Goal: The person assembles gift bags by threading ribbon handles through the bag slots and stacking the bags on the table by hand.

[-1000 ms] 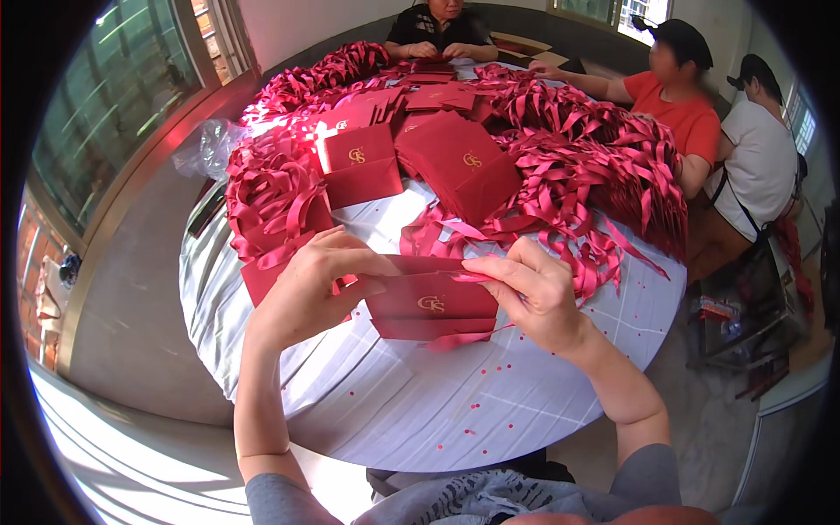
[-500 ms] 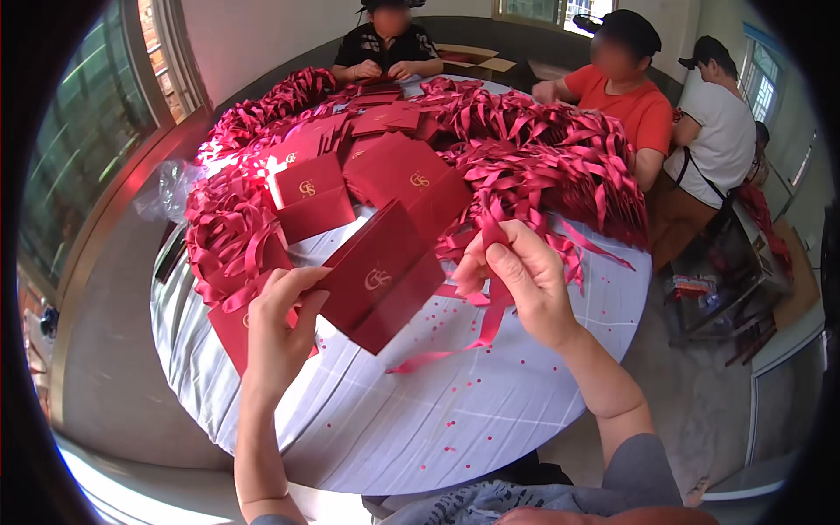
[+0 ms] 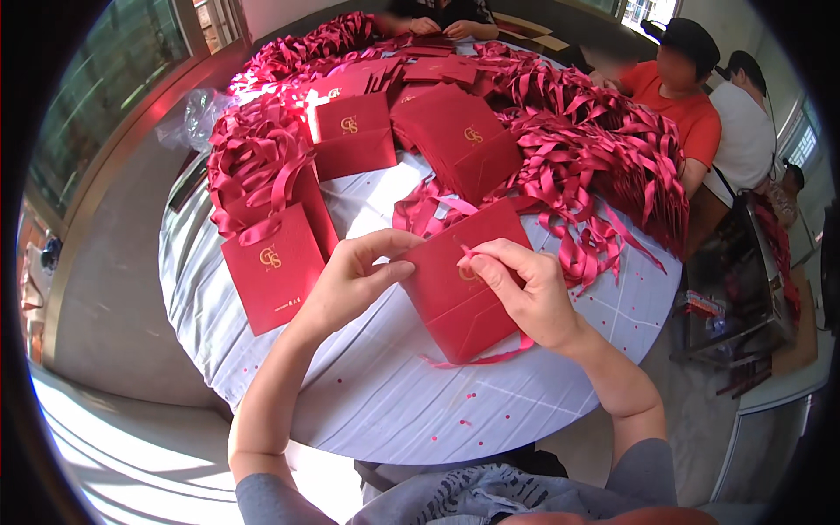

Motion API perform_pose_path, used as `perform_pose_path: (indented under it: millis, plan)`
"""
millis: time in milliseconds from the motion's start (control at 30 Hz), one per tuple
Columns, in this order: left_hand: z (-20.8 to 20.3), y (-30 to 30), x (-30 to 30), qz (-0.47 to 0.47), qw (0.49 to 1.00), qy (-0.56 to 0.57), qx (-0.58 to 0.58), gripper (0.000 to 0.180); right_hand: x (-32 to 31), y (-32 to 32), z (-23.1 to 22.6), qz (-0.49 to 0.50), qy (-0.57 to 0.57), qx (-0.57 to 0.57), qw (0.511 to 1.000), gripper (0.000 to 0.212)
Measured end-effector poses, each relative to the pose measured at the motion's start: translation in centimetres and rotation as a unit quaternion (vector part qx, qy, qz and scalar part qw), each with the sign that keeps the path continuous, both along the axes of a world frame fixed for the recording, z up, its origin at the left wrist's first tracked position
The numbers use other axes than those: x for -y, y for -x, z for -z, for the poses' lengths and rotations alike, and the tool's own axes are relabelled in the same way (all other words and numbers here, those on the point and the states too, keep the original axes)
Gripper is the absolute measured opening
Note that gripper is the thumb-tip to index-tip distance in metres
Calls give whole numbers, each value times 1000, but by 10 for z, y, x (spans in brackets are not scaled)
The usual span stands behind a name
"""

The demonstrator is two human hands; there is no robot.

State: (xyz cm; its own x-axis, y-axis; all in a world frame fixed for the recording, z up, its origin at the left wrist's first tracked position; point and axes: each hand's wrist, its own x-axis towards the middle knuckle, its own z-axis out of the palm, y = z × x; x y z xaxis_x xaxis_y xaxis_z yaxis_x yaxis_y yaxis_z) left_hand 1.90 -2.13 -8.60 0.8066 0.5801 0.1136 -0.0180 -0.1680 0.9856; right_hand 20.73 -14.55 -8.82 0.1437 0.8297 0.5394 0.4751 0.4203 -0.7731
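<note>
A flat dark red paper bag with a gold emblem tilts above the near part of the table. Its upper left edge is pinched between the thumb and fingers of my left hand. My right hand is closed in a pinch on the end of a pink-red ribbon, in front of the bag's face near the emblem. More of the ribbon shows below the bag's lower edge; its course behind the bag is hidden. Left of my left hand lies another red bag with a ribbon handle.
Stacked red bags and heaps of ribbon-handled bags cover the far side of the round table with its pale cloth. Small red dots lie scattered nearby. Clear plastic sits at the left rim. Other people are around the table's far side.
My left hand has carried the bag rightward and turned its face up. My right hand has brought the ribbon end against the bag's front. The whole view has shifted.
</note>
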Motion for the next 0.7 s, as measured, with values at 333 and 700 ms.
perform_pose_path:
  millis: [333, 700]
  plan:
    - [0, -1, 8, -1, 1000, 16, 9, 25, 4, 12, -4, 36, 29, 162, 986, 7]
    - [-5, -2, 21, -18, 999, -38, 6, 25, 4, 19, 1, 36, 18, 142, 989, 6]
